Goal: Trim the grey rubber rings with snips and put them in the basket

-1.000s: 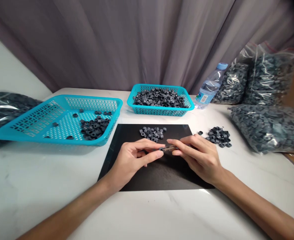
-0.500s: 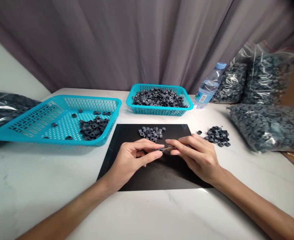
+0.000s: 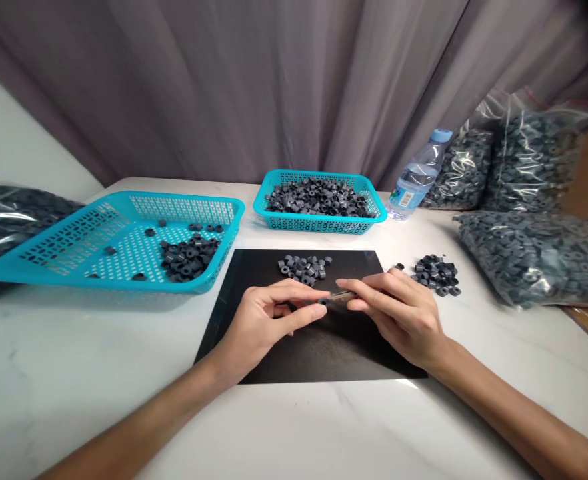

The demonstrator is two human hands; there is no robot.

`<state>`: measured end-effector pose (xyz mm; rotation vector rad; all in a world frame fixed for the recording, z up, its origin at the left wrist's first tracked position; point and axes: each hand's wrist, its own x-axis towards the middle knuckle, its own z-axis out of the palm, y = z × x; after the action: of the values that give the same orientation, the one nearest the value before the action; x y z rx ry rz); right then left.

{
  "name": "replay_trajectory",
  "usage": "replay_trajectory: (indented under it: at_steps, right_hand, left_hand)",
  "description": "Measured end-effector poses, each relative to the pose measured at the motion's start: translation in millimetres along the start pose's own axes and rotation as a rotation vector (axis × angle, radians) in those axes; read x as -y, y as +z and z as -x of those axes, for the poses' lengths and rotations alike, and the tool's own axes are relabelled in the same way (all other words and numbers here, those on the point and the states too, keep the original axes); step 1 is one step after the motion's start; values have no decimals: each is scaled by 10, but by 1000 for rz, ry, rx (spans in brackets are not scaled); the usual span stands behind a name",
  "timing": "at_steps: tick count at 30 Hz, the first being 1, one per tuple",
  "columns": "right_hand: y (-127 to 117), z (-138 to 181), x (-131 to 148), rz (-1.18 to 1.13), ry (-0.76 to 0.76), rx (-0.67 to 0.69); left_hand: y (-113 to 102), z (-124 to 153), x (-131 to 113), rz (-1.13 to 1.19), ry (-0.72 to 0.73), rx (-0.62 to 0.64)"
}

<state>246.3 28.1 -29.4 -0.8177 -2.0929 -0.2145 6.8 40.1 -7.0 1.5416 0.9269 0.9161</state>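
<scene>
Between thumb and forefinger, my left hand point(image 3: 269, 313) pinches a small dark grey ring point(image 3: 323, 302), its hole partly visible. My right hand point(image 3: 401, 313) is closed on a slim metal tool point(image 3: 343, 296) with a pointed end; whether it is a blade or tweezers I cannot tell. The tool's tip meets the ring or lies right beside it. Both hands hover above a black mat point(image 3: 319, 353). A small heap of similar rings point(image 3: 304, 268) sits on the mat behind my fingers. Another heap point(image 3: 435, 273) lies on the table right of my right hand.
A large turquoise basket point(image 3: 64, 277) with some rings stands at left, and a smaller turquoise basket point(image 3: 319, 223), full of rings, at the back. A water bottle point(image 3: 417, 177) and bulging bags of rings point(image 3: 539, 257) occupy the right. Another bag point(image 3: 14, 217) lies far left.
My right hand and the tool have shifted slightly right, and the ring in my left fingers now shows its hole more. The heaps and baskets stay put.
</scene>
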Motion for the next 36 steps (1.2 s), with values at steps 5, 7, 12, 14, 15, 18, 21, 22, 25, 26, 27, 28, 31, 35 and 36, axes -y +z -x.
replay_trajectory:
  at_steps: [5,7,12,14,15,18,21,22,25,26,27,28,31,35,36]
  right_hand:
    - [2,1,-13,20,-25,27]
    - [5,-1,-8,25,-37,37]
    - [7,-7,5,53,-32,41]
    - [4,-8,6,53,-29,41]
    - [2,-9,6,51,-28,44]
    - [-4,-9,4,51,-34,55]
    - [-2,1,-2,52,-41,43]
    - [1,7,-5,52,-36,35]
    - [17,32,-17,56,7,-21]
    - [23,37,-21,53,29,-46]
    - [30,40,-23,40,57,-69]
    - [37,38,-23,16,94,-85]
    - [60,8,2,-117,283,-94]
    - [108,-64,105,-462,671,-5]
    - [123,-80,139,-577,760,30]
  left_hand:
    - [2,-6,2,3,8,-8]
    - [1,-8,3,4,9,-11]
    - [3,-16,7,-1,6,-10]
    - [5,-19,9,-2,4,-9]
    - [6,-20,10,-2,5,-9]
    - [5,-15,12,-11,7,-9]
    - [1,-5,6,-15,0,-8]
    - [1,-3,2,-11,-4,-8]
    - [7,1,-10,4,-19,-13]
    - [9,0,-12,10,-23,-18]
    - [10,0,-13,14,-28,-21]
    - [10,-1,-11,17,-35,-24]
    - [-2,-6,4,20,-65,-34]
    - [-16,-13,17,7,-97,-28]
    - [-14,-13,19,5,-96,-31]
